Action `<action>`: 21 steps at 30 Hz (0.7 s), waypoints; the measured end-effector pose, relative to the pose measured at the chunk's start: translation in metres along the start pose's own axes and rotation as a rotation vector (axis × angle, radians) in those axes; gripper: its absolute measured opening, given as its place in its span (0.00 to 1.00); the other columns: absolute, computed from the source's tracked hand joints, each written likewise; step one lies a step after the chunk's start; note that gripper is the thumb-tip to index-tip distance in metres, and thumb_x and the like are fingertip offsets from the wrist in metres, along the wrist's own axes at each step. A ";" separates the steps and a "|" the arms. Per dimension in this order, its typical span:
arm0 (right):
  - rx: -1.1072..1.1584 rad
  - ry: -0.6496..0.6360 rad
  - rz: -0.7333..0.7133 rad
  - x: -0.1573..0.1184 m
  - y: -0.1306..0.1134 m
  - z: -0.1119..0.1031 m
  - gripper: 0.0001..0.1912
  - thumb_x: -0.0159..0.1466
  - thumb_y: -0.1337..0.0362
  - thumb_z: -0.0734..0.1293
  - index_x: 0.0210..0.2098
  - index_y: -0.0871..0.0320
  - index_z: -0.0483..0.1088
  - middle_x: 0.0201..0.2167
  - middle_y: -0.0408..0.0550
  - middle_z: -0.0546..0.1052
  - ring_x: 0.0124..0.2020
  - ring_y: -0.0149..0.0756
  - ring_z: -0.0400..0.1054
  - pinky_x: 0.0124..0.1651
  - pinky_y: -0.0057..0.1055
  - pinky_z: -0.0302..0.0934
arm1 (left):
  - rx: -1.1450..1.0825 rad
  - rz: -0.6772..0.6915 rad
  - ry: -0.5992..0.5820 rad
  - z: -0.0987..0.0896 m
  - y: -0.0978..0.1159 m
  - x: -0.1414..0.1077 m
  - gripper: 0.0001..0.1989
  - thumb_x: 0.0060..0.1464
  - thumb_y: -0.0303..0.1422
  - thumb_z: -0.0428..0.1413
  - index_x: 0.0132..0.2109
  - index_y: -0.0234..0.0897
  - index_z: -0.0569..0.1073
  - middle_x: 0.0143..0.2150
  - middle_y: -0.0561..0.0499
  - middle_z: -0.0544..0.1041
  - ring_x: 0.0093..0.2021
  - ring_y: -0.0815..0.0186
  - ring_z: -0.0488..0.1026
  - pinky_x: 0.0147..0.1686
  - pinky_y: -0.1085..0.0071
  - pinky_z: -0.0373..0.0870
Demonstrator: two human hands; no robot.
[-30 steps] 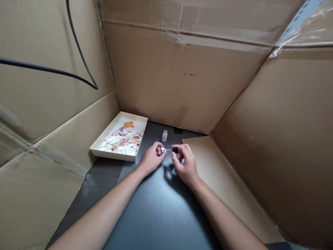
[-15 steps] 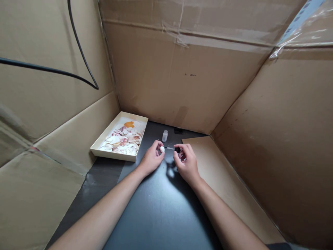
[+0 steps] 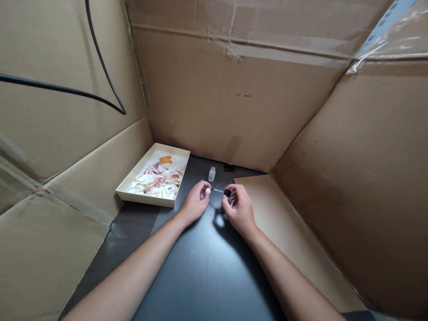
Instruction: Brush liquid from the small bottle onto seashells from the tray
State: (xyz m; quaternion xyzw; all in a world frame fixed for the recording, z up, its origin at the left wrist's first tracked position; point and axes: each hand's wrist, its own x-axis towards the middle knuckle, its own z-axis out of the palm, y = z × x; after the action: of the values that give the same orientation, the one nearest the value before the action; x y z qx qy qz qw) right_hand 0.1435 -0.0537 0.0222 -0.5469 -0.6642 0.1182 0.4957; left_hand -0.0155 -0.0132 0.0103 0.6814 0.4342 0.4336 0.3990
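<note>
At the upper left of the frame, a black cable (image 3: 67, 91) bends in front of the cardboard wall (image 3: 100, 44), clear of your work. Left of centre, the cream tray (image 3: 147, 202) sits where it was a second ago, with its heap of shells (image 3: 157, 180) looking undisturbed.

Your left hand (image 3: 193, 203), near the middle of the frame, pinches a small white piece (image 3: 207, 191) between thumb and fingertips, closed down on it with just a rounded end showing. A second ago that piece showed dark marks on the side facing you; now it shows a plain pale side, so you seem to have turned it in your fingers, which presents a different face to the applicator.

Just above and a touch to the right, the small clear bottle (image 3: 211, 174) stands upright without its cap, unmoved on the dark table (image 3: 187, 267).

Between your hands lies the thin applicator (image 3: 218, 191), its dark tip at the edge of the white piece; you cannot tell here whether they touch. It runs to the black cap (image 3: 227, 193), which your right hand (image 3: 240, 207) holds in a closed pinch. That hand sits slightly further right than a second ago, so the tip now meets the piece's edge rather than lying across it, and the coating work appears to be mid-way.
</note>
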 end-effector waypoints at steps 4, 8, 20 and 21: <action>0.042 -0.021 -0.030 0.000 -0.002 -0.001 0.09 0.60 0.65 0.63 0.41 0.56 0.66 0.34 0.45 0.68 0.25 0.29 0.64 0.29 0.27 0.61 | 0.027 0.005 0.002 0.000 -0.001 0.000 0.10 0.50 0.23 0.50 0.40 0.37 0.68 0.34 0.54 0.68 0.27 0.72 0.60 0.29 0.76 0.59; 0.004 -0.028 -0.021 -0.001 -0.003 -0.002 0.09 0.59 0.66 0.63 0.40 0.56 0.66 0.34 0.44 0.68 0.24 0.28 0.63 0.30 0.28 0.61 | -0.002 -0.008 0.013 0.000 -0.003 0.000 0.12 0.51 0.23 0.50 0.43 0.37 0.67 0.34 0.54 0.67 0.27 0.73 0.60 0.28 0.77 0.59; 0.038 -0.004 -0.034 -0.001 -0.003 -0.001 0.09 0.60 0.66 0.63 0.41 0.57 0.67 0.34 0.44 0.67 0.24 0.28 0.62 0.30 0.28 0.61 | -0.032 0.001 0.015 0.002 -0.009 -0.001 0.17 0.53 0.23 0.49 0.50 0.39 0.64 0.36 0.55 0.64 0.26 0.75 0.60 0.27 0.78 0.59; 0.053 -0.017 -0.044 -0.001 -0.003 -0.002 0.09 0.60 0.66 0.63 0.42 0.57 0.67 0.33 0.44 0.67 0.25 0.28 0.62 0.30 0.27 0.61 | -0.031 -0.002 0.013 0.002 -0.010 -0.001 0.17 0.53 0.23 0.49 0.50 0.40 0.64 0.36 0.55 0.64 0.26 0.75 0.60 0.27 0.78 0.59</action>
State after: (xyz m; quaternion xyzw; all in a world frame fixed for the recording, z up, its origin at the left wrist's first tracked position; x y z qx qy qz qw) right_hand 0.1430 -0.0558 0.0245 -0.5180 -0.6768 0.1294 0.5068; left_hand -0.0163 -0.0111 0.0008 0.6718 0.4307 0.4441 0.4073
